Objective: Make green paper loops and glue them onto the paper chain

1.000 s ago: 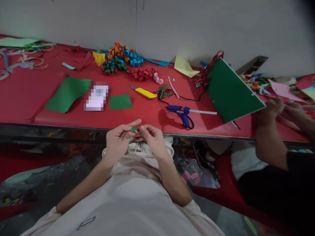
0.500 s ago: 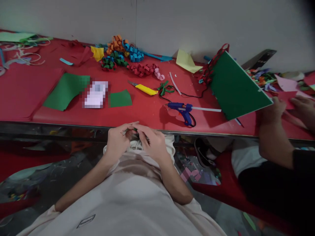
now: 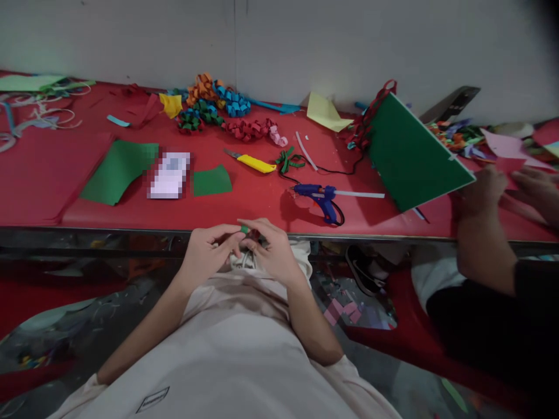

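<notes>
My left hand (image 3: 212,251) and my right hand (image 3: 269,247) meet at the table's front edge, above my lap. Between their fingertips is a small green paper strip (image 3: 244,229), pinched from both sides and mostly hidden by the fingers. Just beyond them on the table lie a green paper piece (image 3: 212,181), a yellow box cutter (image 3: 257,163) and a bunch of green paper strips (image 3: 289,159). A blue glue gun (image 3: 317,198) with a white glue stick (image 3: 362,194) rests to the right of my hands.
On the red table (image 3: 262,209), curled paper chains (image 3: 205,107) lie toward the wall. A pixelated rectangle (image 3: 169,174) and a larger green sheet (image 3: 120,171) are at left. At right, a green board (image 3: 414,154) leans near a co-worker's hands (image 3: 487,186) holding red paper.
The green strip shows more clearly between my fingertips, and my fingers have shifted around it. The view has tilted slightly. The co-worker's right-side hand has moved a little over the red paper.
</notes>
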Available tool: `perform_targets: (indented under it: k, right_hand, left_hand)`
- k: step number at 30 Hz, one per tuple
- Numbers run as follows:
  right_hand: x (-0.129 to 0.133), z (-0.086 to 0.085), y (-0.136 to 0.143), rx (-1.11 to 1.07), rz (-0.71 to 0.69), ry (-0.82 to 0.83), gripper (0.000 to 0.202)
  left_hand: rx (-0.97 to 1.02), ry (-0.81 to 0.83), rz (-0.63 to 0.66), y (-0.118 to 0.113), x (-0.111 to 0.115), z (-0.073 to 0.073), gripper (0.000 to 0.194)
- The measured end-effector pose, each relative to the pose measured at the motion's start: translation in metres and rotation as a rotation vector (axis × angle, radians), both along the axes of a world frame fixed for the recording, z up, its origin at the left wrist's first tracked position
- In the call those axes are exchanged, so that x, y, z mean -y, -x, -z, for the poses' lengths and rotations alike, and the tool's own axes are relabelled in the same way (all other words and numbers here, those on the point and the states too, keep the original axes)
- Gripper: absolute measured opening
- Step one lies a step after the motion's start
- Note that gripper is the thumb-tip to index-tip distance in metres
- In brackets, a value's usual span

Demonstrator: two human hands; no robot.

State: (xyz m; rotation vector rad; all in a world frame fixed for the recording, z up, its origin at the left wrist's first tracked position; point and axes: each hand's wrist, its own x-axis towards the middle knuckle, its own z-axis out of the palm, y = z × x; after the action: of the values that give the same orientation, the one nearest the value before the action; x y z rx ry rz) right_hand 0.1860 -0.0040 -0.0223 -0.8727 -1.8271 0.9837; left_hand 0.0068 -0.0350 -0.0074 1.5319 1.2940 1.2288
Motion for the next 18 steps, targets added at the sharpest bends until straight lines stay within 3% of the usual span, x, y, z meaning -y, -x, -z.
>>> perform_targets:
  k: [2,5,9,12,15,18]
  right_hand:
    - [0.002,-0.003,0.0,-0.006,0.004,0.06,0.016]
    - [0.006,-0.011,0.001,0.012,-0.047,0.098,0.02]
    - [0.009,-0.015,0.004,0.118,-0.105,0.109,0.022]
    - [0.008,-0.011,0.004,0.195,-0.138,0.113,0.022]
    - [0.007,-0.008,0.002,0.193,-0.067,0.128,0.021]
    - [0.006,-0.007,-0.002,0.121,0.033,0.184,0.023]
  left_hand:
    - [-0.021,-0.078,0.006,0.001,0.001,-0.001,0.02]
    - [-0.021,-0.125,-0.037,0.001,0.004,-0.003,0.019]
    - [0.119,-0.092,-0.131,0.003,0.007,-0.005,0.031]
    - [0.244,-0.04,-0.14,0.009,0.004,-0.006,0.025]
    - [0.232,-0.085,-0.097,0.019,-0.006,-0.011,0.022]
    - [0.122,-0.282,-0.024,0.025,-0.017,-0.023,0.021]
